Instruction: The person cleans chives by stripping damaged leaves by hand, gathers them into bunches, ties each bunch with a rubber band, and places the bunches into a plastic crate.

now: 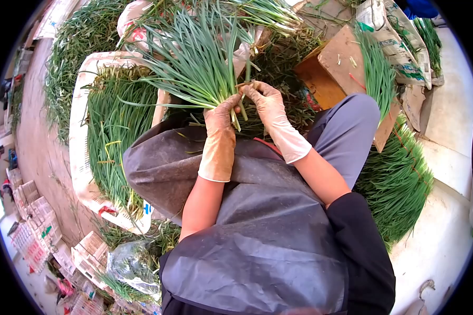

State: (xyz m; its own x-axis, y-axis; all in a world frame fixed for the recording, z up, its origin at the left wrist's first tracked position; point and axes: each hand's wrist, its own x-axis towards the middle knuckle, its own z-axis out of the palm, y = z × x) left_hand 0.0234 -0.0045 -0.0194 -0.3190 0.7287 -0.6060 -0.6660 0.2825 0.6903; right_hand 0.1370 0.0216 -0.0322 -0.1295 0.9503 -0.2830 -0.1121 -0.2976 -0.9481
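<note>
Gloved in pale, soil-stained rubber, my left hand point(220, 115) is closed around the lower part of a bundle of chives point(202, 65). The green leaves fan up and to the left, and the white stem ends poke out below my fingers. My right hand point(268, 102), in a matching glove, meets the bundle's right side near the stem ends. Its thumb and fingertips are pinched together beside a brownish strand; what lies between them is too small to tell. Both hands are above my lap, which a dark apron point(257, 220) covers.
A white plastic crate point(81, 131) full of chives stands at my left. Loose greens point(79, 68) lie heaped beyond it. On my right are a cardboard box point(341, 58), chives point(376, 73) lying on it, and a large stack of chives point(397, 184). Baskets point(34, 231) stand far left.
</note>
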